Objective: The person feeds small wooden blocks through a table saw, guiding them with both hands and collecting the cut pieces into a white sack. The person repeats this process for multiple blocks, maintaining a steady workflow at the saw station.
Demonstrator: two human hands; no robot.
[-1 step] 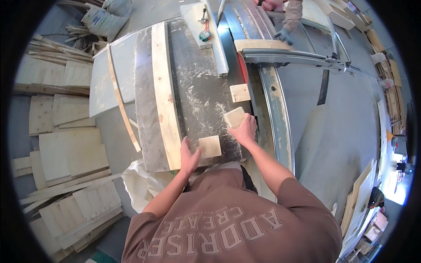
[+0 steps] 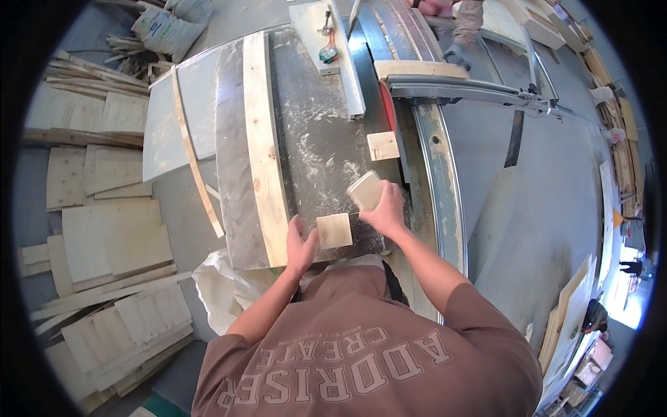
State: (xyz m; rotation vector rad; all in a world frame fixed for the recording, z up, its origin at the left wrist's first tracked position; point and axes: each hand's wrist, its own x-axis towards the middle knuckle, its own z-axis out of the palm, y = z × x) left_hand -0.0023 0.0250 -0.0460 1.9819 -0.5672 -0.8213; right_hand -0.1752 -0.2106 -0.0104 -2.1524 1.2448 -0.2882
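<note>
A pale square wooden block [image 2: 365, 190] is gripped in my right hand [image 2: 384, 213], tilted above the dark, sawdust-strewn saw table. My left hand [image 2: 301, 246] rests near the table's front edge, thumb and fingers apart, between a long board and a second square block [image 2: 335, 231]. Its thumb is close to that block's left edge; whether they touch I cannot tell. A third block [image 2: 383, 146] lies farther off, beside the saw's slot. The long pale board [image 2: 264, 153] runs lengthwise down the table to the left of my hands.
A red strip [image 2: 387, 104] stands at the saw slot. Beyond it, a crosswise metal fence [image 2: 458, 87] has a wooden piece [image 2: 420, 69] against it, near a co-worker's gloved hand [image 2: 457, 57]. A metal rail [image 2: 353, 83] lies ahead. Stacked boards [image 2: 114, 240] fill the left floor.
My right hand has shifted slightly left with its block, which is now tipped more steeply. My left hand stays beside the second block. The co-worker's gloved hand has moved slightly.
</note>
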